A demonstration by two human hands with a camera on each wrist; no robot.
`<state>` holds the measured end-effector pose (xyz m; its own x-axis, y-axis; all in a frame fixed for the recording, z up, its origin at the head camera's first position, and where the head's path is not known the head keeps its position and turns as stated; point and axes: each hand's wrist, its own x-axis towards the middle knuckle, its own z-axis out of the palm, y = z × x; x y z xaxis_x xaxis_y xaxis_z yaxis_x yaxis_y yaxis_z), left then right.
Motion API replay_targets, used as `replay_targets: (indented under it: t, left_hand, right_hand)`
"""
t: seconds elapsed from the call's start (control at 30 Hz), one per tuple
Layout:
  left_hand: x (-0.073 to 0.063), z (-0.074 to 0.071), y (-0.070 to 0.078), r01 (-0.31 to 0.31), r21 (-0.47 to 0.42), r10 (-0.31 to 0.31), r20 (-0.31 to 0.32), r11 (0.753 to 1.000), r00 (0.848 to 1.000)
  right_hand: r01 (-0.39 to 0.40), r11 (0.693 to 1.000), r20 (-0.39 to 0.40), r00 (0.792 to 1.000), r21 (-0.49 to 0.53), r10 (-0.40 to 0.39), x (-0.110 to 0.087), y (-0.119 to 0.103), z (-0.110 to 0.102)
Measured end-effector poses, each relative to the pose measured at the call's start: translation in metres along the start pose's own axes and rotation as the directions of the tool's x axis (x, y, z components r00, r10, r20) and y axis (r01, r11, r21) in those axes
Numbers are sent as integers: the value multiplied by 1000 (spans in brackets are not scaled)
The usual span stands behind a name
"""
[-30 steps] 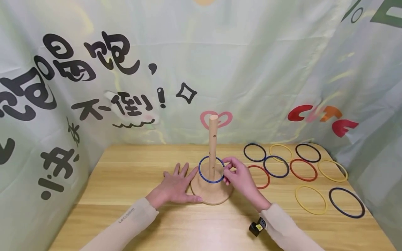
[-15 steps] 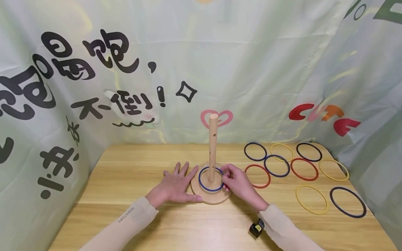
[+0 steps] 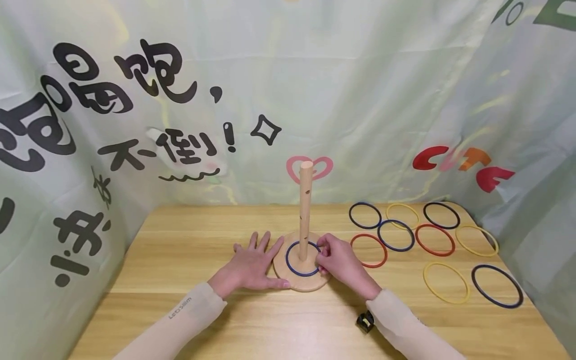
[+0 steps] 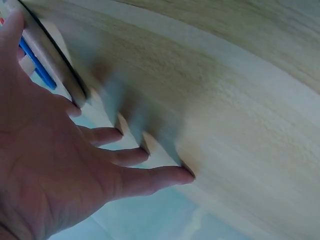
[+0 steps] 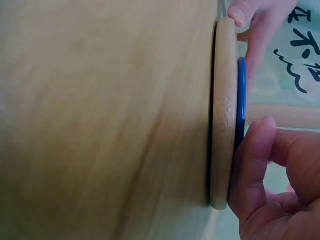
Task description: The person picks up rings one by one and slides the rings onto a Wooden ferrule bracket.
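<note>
A wooden post (image 3: 305, 205) rises from a round wooden base (image 3: 298, 283) on the table. Around the post's foot, a blue ring (image 3: 302, 275) lies flat against the base, as the right wrist view also shows. My right hand (image 3: 339, 257) pinches this ring's right edge between thumb and curled fingers, close over the base. On the opposite side my left hand (image 3: 253, 267) rests with fingers spread straight, its thumb and index finger at the base's rim. The left wrist view shows the other fingertips (image 4: 187, 175) touching the tabletop.
Right of the base lie several loose rings: red ones like the nearest red ring (image 3: 386, 257), yellow ones like the front yellow ring (image 3: 425, 285), and blue or dark ones like the front dark ring (image 3: 497, 303). A printed curtain (image 3: 373, 125) closes off the table's back and sides.
The blue ring has come down the lower post onto the base, with my right hand lowering along with it. My left hand has stayed at the base's left side.
</note>
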<state>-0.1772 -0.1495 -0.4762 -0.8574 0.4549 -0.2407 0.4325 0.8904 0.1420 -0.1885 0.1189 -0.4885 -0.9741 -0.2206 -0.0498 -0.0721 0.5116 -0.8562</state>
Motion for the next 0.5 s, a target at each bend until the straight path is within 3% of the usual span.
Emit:
replay_targets:
  t: [0.13,0.37,0.5]
  left_hand:
    - [-1,1,-2,4,-5,-4,-8,1000,1000]
    - [0,1,-8,-30,-64,29,-16,998,999]
    - [1,0,-11,-43,-79,42,-25,996,999]
  right_hand:
    - [-4,1000,3,1000,15,4,0,-1,0]
    - [3,990,13,1000,139,-5,-10,11,-13]
    - [24,995,-37,999,96,-20,-21,20,-27]
